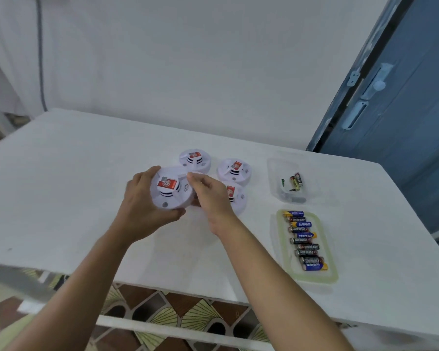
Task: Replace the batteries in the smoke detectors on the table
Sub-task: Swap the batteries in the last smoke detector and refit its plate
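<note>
My left hand (pixel 140 198) grips a round white smoke detector (pixel 171 190) with a red sticker, lifted above the white table (pixel 61 198). My right hand (pixel 208 196) holds the same detector at its right edge, fingers curled onto the rim. Three more white detectors lie on the table behind: one at the back (pixel 195 160), one to the right (pixel 235 171), and one (pixel 236 198) partly hidden by my right hand. A pale green tray (pixel 326 252) on the right holds several AA batteries (pixel 305 240) in a row.
A clear plastic container (pixel 279 173) beyond the green tray holds a few loose batteries (pixel 295 181). A white wall stands behind the table and a blue door (pixel 403 110) to the right. Patterned floor tiles show below the table's near edge.
</note>
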A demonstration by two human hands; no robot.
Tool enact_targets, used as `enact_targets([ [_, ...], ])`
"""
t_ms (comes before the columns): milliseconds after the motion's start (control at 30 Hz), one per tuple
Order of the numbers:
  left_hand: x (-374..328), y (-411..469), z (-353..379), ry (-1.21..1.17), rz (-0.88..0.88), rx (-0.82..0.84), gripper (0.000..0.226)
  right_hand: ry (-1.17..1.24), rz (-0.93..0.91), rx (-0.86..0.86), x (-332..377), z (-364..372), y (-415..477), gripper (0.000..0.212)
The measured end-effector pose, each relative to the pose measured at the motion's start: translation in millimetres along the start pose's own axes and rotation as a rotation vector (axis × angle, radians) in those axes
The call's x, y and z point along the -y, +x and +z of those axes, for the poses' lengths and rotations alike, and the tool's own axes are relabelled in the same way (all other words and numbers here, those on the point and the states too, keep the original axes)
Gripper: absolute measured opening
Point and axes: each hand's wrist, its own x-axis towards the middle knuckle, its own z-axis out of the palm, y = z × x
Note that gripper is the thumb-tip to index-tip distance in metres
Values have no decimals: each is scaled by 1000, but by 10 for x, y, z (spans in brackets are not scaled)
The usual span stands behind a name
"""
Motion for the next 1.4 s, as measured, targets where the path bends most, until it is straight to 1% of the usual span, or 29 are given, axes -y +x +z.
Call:
enact_targets([
  [67, 205, 79, -76, 52, -57, -36, 89, -220, -154, -48, -31, 138, 40, 26],
  [133, 384, 171, -143, 96, -141, -41, 92, -448, -372, -105, -92, 259, 109, 31],
  [167, 466, 209, -161, 106, -182, -38, 96, -586, -447, -123, -139, 303, 168, 36],
  [200, 545, 246, -180, 116, -222, -36, 100, -736, -476, -120, -176, 345, 234, 42],
  [233, 597, 278, -187, 132, -252, -36, 103, -874, -465, -105, -215, 359, 296, 47],
  [300, 689, 352, -193, 166, -311, -20, 103, -1089, -387, -57, -267, 373, 388, 53],
  [400, 801, 471, -161, 221, -346, 34, 93, -1215, -348, -56, -324, 399, 467, 54],
  [467, 817, 531, -125, 265, -330, 35, 86, -1222, -354, -85, -338, 403, 485, 52],
  [567, 829, 637, -94, 269, -303, 70, 95, -1215, -353, -111, -349, 426, 494, 52],
  [633, 835, 697, -67, 254, -272, 79, 101, -1205, -353, -115, -343, 432, 474, 57],
  [733, 802, 779, -13, 240, -222, 78, 100, -1183, -362, -123, -341, 435, 471, 60],
  [900, 732, 838, 37, 283, -240, 98, 99, -1163, -336, -114, -298, 427, 467, 64],
  [1067, 681, 817, 1, 277, -290, 160, 95, -1116, -297, -40, -253, 398, 457, 69],
  [1133, 628, 805, -28, 255, -300, 158, 89, -1024, -293, -14, -205, 371, 435, 63],
  [1233, 471, 729, -39, 200, -258, 81, 69, -854, -336, -7, -123, 278, 371, 53],
  [1333, 239, 618, 3, 167, -124, 16, 45, -618, -358, -71, 1, 158, 252, 47],
  [1400, 48, 558, 65, 131, -20, 4, 38, -459, -340, -115, 108, 29, 142, 42],
])
